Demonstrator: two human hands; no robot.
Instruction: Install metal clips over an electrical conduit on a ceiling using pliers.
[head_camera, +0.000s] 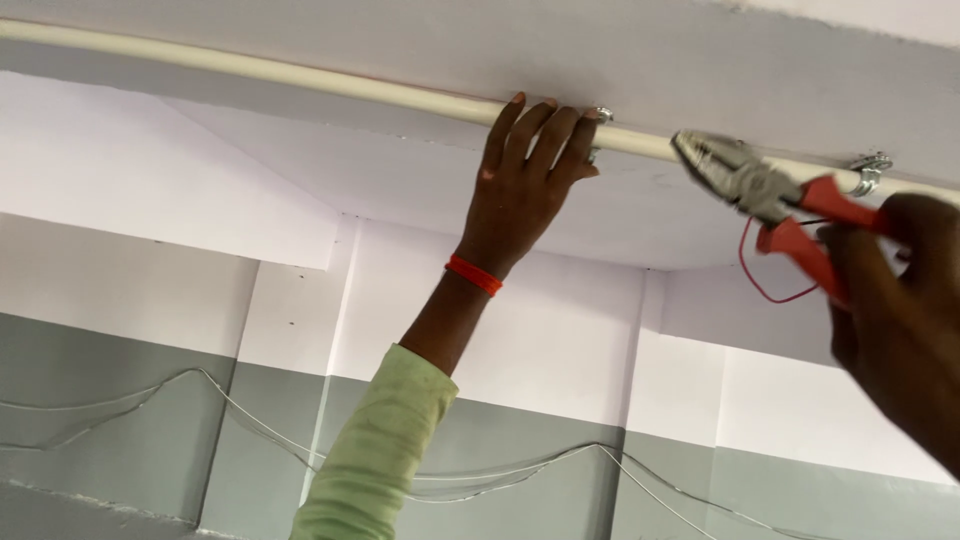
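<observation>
You are in a bare room being fitted out: a cream conduit pipe (300, 80) runs along the white ceiling (700, 50) on metal saddle clamps (870, 170), and loose wires (250, 420) sag across the two-tone grey-and-white wall (560, 330).

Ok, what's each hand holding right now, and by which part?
The right hand grips the pliers by their red handles. The left hand holds nothing; its fingers press the cream pipe beside a metal clamp.

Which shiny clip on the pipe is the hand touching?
The silver metal clip under the left hand fingertips on the cream pipe. The other silver clip sits farther right, behind the red-handled pliers, untouched.
</observation>
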